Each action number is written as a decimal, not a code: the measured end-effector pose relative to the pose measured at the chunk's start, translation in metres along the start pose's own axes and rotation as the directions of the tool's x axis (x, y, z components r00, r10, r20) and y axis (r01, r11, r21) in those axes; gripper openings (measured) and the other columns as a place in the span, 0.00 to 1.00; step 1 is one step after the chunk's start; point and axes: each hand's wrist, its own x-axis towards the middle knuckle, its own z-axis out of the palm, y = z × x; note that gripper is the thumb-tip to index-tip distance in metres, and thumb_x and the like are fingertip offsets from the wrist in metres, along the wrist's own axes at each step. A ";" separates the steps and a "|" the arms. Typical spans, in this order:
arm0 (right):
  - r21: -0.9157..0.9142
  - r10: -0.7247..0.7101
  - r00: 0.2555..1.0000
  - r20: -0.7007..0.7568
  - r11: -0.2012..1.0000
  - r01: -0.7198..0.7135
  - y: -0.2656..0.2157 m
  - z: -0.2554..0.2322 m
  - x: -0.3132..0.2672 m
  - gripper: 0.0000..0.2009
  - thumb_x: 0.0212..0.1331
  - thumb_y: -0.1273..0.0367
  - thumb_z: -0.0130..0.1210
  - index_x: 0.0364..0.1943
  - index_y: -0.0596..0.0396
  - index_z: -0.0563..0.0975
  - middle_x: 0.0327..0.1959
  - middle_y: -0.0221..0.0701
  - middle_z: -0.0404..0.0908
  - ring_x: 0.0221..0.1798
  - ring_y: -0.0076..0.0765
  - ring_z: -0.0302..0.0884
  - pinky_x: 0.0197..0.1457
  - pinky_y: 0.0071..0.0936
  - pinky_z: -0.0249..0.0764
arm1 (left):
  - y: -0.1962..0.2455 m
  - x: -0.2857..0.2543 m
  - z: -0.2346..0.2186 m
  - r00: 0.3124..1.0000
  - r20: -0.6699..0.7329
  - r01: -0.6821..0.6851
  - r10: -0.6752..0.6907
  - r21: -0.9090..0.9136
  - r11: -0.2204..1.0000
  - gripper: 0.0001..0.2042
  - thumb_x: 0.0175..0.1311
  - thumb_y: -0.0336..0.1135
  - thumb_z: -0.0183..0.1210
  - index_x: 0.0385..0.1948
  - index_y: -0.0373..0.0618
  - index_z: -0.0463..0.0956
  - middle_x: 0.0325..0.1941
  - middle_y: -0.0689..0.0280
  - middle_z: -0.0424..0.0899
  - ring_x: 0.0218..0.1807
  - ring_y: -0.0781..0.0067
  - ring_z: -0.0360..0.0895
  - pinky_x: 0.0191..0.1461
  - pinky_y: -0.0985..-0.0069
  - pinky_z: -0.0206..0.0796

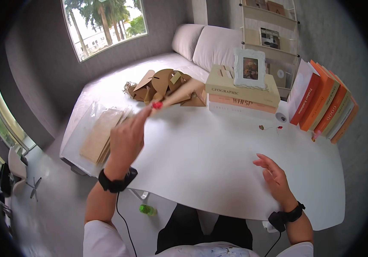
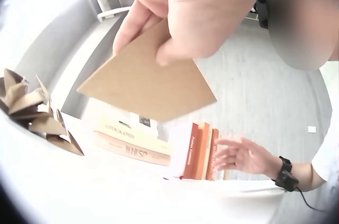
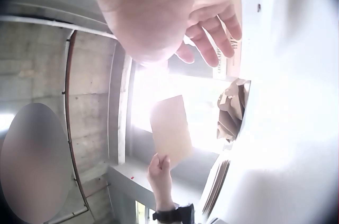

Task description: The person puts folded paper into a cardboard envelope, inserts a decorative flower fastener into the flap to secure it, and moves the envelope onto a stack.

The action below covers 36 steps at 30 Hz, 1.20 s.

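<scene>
My left hand (image 1: 126, 137) is raised over the left part of the white table and pinches a flat brown sheet of cardboard (image 2: 148, 84) between thumb and fingers. From the head view the cardboard sheet (image 1: 186, 91) appears blurred and nearly edge-on, with a small red spot at my fingertips. The right wrist view shows its broad face. Over the table's right side hovers my right hand (image 1: 274, 177), holding nothing, fingers relaxed and slightly bent. Beyond the left hand lies a heap of cut and folded brown cardboard (image 1: 162, 83).
Brown sheets (image 1: 100, 132) lie with clear plastic at the table's left edge. A white picture frame (image 1: 250, 68) stands on stacked books (image 1: 244, 100) at the back. Upright books (image 1: 321, 103) line the right. A small red piece (image 1: 280, 127) on a thin string lies before them.
</scene>
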 end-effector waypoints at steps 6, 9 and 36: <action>0.047 0.069 0.996 0.051 0.996 -0.071 0.011 0.005 -0.004 0.20 0.65 0.66 0.49 0.61 0.56 0.69 0.48 0.36 0.79 0.54 0.33 0.75 0.63 0.31 0.65 | -0.104 0.088 0.087 0.985 -0.057 0.171 -0.161 0.377 0.910 0.15 0.60 0.25 0.51 0.49 0.44 0.73 0.33 0.60 0.85 0.29 0.60 0.82 0.30 0.68 0.74; 0.095 0.185 0.979 0.091 0.977 -0.193 0.018 0.007 -0.007 0.20 0.65 0.67 0.49 0.60 0.56 0.70 0.46 0.35 0.80 0.53 0.32 0.75 0.61 0.30 0.67 | -0.126 0.118 0.127 0.952 0.076 0.230 -0.296 0.462 0.856 0.15 0.60 0.27 0.50 0.50 0.46 0.74 0.33 0.59 0.85 0.32 0.56 0.83 0.34 0.65 0.75; -0.105 0.091 0.993 0.071 0.991 -0.083 0.015 0.012 -0.005 0.14 0.54 0.76 0.56 0.46 0.52 0.79 0.37 0.30 0.82 0.41 0.34 0.79 0.47 0.28 0.75 | -0.181 0.106 0.196 0.480 0.656 0.870 -0.582 -0.267 0.415 0.18 0.64 0.44 0.57 0.44 0.37 0.73 0.29 0.61 0.81 0.19 0.73 0.79 0.21 0.76 0.75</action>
